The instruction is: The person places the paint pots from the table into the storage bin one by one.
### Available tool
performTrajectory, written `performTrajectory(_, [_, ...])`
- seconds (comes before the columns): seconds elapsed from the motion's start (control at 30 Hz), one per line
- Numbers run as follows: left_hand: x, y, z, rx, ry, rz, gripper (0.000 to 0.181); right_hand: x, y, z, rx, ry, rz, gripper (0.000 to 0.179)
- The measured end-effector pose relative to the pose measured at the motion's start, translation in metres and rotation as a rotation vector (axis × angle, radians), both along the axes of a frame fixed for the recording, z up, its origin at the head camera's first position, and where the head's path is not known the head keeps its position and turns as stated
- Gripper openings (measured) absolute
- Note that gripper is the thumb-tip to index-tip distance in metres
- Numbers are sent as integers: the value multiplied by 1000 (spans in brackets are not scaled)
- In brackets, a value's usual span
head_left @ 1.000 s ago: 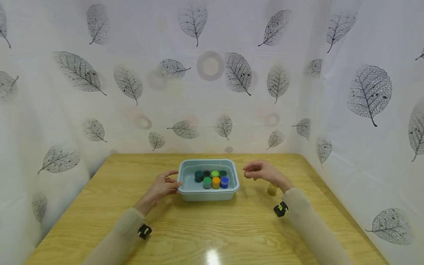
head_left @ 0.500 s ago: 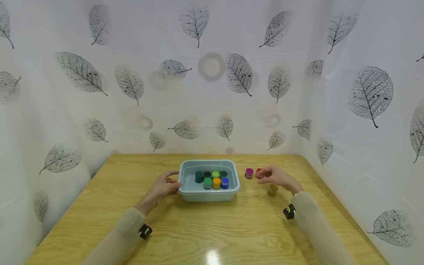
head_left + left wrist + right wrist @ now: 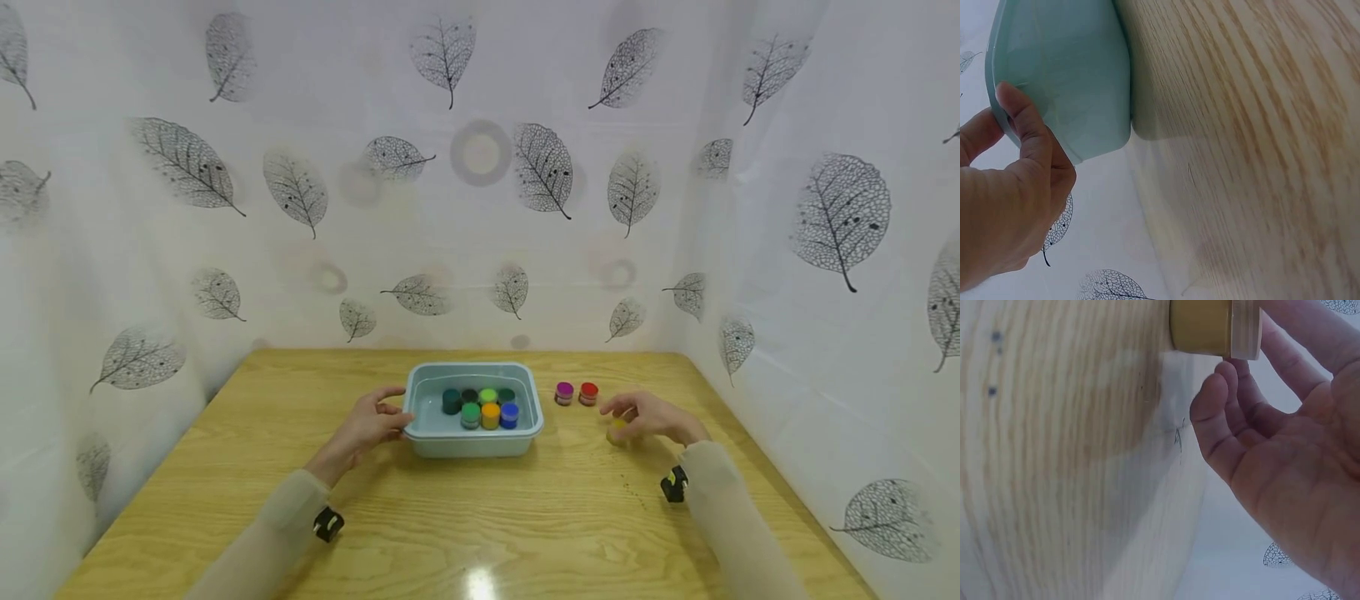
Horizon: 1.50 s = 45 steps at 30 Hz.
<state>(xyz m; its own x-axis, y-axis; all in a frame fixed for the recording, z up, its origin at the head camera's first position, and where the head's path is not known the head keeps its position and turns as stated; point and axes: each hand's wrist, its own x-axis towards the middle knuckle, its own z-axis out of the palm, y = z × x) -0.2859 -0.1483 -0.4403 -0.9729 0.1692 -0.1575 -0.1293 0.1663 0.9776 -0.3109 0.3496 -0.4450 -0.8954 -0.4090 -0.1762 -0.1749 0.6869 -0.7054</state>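
Observation:
A light blue plastic tub [image 3: 472, 446] stands on the table, holding several small paint jars with green, orange, blue and dark lids. My left hand [image 3: 375, 423] pinches its left rim, thumb and fingers on either side, as the left wrist view [image 3: 1029, 156] confirms. To the tub's right, my right hand [image 3: 648, 417] is over a yellow paint jar [image 3: 617, 431] that stands upright on the table. In the right wrist view, the fingers are spread about the lid of this jar [image 3: 1204, 328]; firm contact cannot be seen.
A purple-lidded paint jar [image 3: 564, 393] and a red-lidded one [image 3: 588, 394] stand side by side between the tub and my right hand. Small dark specks mark the wooden table [image 3: 465, 508]. A leaf-patterned curtain [image 3: 480, 233] encloses the back and sides.
My right hand has set the purple jar and red jar apart from its fingers and moved right and nearer, to the yellow jar. The left hand stays on the tub's rim.

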Motion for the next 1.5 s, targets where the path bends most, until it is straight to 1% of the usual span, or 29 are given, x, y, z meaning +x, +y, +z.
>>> performTrajectory(0.17, [1,-1,-1,2,-10,6,58,2,1,1,-19,-56,35,51])
performTrajectory(0.23, [1,-1,-1,5,-12,8,58,2,1,0,-39,-86,34,51])
performTrajectory(0.33, [2,-1,0,12,-11,7,58,1,3,-2,-59,-106,27,50])
performTrajectory(0.57, [1,-1,0,9,-6,9,58,0,3,-4,-53,-83,3,45])
performTrajectory(0.77, [2,-2,0,8,-7,14,58,0,-1,-5,-32,-49,16,41])
performTrajectory(0.87, [2,-2,0,6,-6,17,58,-2,-1,-8,-84,-71,19,41])
performTrajectory(1.03, [0,-2,-2,9,-3,3,59,-2,-2,-11,-214,-153,30,39])
performTrajectory(1.3, [-4,0,0,20,-3,2,58,0,-21,-3,-302,-201,74,40])
performTrajectory(1.43, [-4,-1,0,20,-2,-1,58,3,-33,-1,-361,-247,61,46])
performTrajectory(1.5, [-3,-1,-1,20,0,0,58,3,-40,0,-392,-253,53,48])
